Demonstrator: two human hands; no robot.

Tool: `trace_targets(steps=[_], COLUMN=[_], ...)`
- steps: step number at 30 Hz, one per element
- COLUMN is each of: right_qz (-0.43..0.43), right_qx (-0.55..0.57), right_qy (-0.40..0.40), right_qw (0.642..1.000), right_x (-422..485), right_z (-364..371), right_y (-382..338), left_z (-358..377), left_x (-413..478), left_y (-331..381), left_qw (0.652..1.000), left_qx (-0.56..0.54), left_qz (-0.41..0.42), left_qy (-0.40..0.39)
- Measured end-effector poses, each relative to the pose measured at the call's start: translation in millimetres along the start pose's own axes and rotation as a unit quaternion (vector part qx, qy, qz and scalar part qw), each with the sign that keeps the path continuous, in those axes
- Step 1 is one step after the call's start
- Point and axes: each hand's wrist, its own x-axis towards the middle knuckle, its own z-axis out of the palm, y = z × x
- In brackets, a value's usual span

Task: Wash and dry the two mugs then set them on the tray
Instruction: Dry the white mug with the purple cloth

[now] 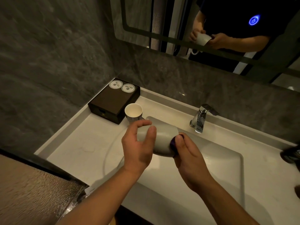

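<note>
A pale grey mug [164, 138] lies on its side in the air over the left end of the sink basin [224, 158]. My left hand [138, 146] grips its base end. My right hand [186, 159] covers its dark-rimmed mouth end, fingers partly inside. A second mug [133, 112] stands upright and apart on the counter, behind my left hand, its cream inside showing. Beside it in the back left corner sits a dark brown tray [112, 101] bearing two round white coasters [121, 86].
A chrome tap [200, 118] stands behind the basin, with no water seen running. White counter [78, 143] spreads left of the basin. A dark object [291, 155] sits at the counter's right edge. The mirror [211, 30] above reflects a person holding the mug.
</note>
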Motion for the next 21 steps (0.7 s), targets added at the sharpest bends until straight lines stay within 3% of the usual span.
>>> trace_targets(steps=[2, 4, 5, 6, 13, 18, 19, 21], right_qz=[-0.043, -0.095, -0.113, -0.122, -0.117, 0.026, 0.038, -0.002], right_qx=[-0.086, -0.157, -0.181, -0.194, -0.100, 0.081, 0.110, 0.031], right_qy=[0.001, -0.022, -0.038, -0.051, 0.052, 0.021, 0.011, 0.007], right_qw=[0.995, 0.983, 0.976, 0.972, 0.987, 0.996, 0.993, 0.999], right_x=[-1.5, -3.6, -4.6, -5.7, -4.6, 7.9, 9.5, 9.3], right_z=[2.3, 4.0, 4.2, 5.1, 10.9, -10.5, -13.5, -13.4], right_y=[5.8, 14.1, 18.8, 21.8, 22.7, -4.7, -8.0, -7.9], left_z=[1.4, 1.9, 1.0, 1.3, 14.3, 8.7, 7.2, 7.2], left_x=[5.8, 16.1, 20.3, 23.6, 16.0, 4.7, 4.6, 7.6], left_y=[6.3, 17.6, 21.7, 23.7, 19.2, 5.0, 3.6, 5.2], left_qw=[0.991, 0.927, 0.898, 0.893, 0.972, 1.000, 0.999, 0.999], left_qx=[-0.055, -0.187, -0.214, -0.203, -0.099, -0.006, 0.008, -0.004], left_qz=[-0.115, -0.323, -0.384, -0.400, -0.211, 0.013, 0.036, 0.002], left_qy=[-0.028, -0.032, -0.034, -0.038, 0.017, -0.003, -0.014, -0.033])
